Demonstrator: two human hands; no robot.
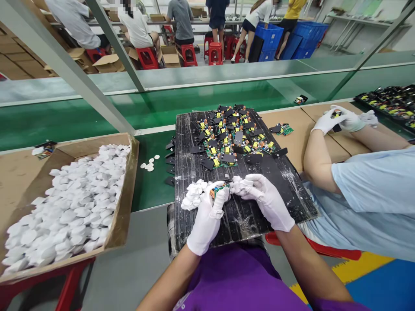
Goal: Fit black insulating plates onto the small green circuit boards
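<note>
Both white-gloved hands meet over the near edge of the black board. Left hand fingers curled shut on one small green circuit board with orange and yellow parts, plus a bunch of white pads. Right hand fingertips pinch its other end. Piled boards beyond: too many to count.

The picture is bright all over with soft light from above, so shadows are faint, the shiny black board has small white glints, the green belt gleams palely toward ten o'clock, and straight bars bend near the edges, while faces at twelve o'clock are blurred.
</note>
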